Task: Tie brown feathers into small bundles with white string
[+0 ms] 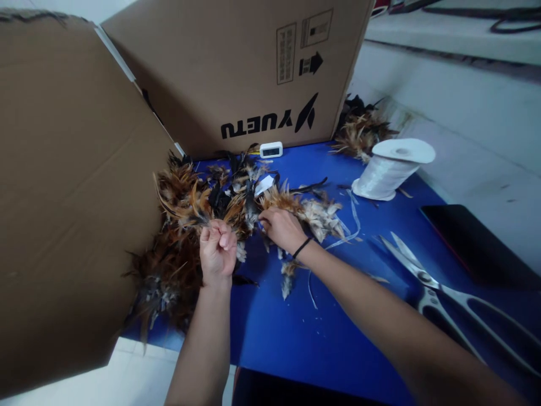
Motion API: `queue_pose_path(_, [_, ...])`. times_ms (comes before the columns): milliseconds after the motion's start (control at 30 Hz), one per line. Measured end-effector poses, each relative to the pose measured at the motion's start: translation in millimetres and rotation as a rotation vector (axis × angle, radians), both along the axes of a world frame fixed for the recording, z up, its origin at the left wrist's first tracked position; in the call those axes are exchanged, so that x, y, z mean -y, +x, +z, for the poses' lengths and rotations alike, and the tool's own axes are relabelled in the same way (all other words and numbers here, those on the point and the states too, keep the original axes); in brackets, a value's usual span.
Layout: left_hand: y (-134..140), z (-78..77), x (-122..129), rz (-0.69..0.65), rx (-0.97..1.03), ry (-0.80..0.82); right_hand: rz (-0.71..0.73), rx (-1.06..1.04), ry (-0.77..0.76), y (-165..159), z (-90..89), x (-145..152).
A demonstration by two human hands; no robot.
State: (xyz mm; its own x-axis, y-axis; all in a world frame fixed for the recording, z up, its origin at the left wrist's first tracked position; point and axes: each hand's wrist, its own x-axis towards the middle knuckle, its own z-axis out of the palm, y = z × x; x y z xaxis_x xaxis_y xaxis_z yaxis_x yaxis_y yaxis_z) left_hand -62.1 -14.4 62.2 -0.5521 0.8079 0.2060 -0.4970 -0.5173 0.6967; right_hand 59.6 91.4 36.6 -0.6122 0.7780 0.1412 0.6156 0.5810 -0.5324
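Note:
My left hand (218,248) is closed, palm up, its fingertips pinching a small bunch of brown feathers (195,207) that fan out above it. My right hand (282,227), with a black band at the wrist, reaches into the pile in the middle. Its fingers are curled together, and what lies between them is hidden. Beside that hand lies a bunch of tan and white feathers (321,217). Darker loose feathers (220,200) lie between and beyond the hands. To the left of my left forearm is a large heap of reddish-brown feathers (169,270).
Cardboard panels (236,67) stand behind and at the left. On the blue table (287,332) are a small white digital display (271,150), a ribbon spool (386,172), open scissors (426,279) and a black phone-like slab (477,242). More feathers (363,132) lie at the back right.

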Motion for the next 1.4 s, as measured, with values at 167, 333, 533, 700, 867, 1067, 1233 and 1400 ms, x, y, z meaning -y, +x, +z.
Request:
queue_pose_path(167, [0.5,-1.6,-0.5,0.025,0.003,-0.041,-0.117,0.095,0.022,-31.1,0.8,0.6])
queue_pose_path(333, [-0.4,-6.5,-3.9,0.026,-0.025,-0.077,-0.184,0.049,-0.122,-50.2,-5.6,-10.3])
queue_pose_path(533, [0.4,-10.1,-6.0,-0.001,0.023,-0.073,-0.211,-0.084,-0.206,-35.9,-6.5,-21.0])
queue_pose_path(700, [1.5,-11.9,-7.7,-0.022,0.049,-0.051,-0.250,-0.272,-0.455,-19.4,-8.0,-19.1])
queue_pose_path(867, [-0.3,-15.8,-10.8,-0.012,0.074,-0.053,-0.251,-0.311,-0.430,-8.2,-6.2,-10.3])
queue_pose_path(1067, [-5.1,-21.0,-13.8,0.013,0.076,-0.063,-0.222,-0.063,-0.013,-3.7,-4.8,12.1])
queue_pose_path(1233, [-5.7,-20.1,-13.6,0.028,0.079,-0.067,-0.143,0.151,0.177,-6.9,-8.8,27.2])
queue_pose_path(1400, [-5.1,-19.1,-13.4,0.024,0.094,-0.073,-0.046,0.220,0.283,-10.6,-11.4,33.0])
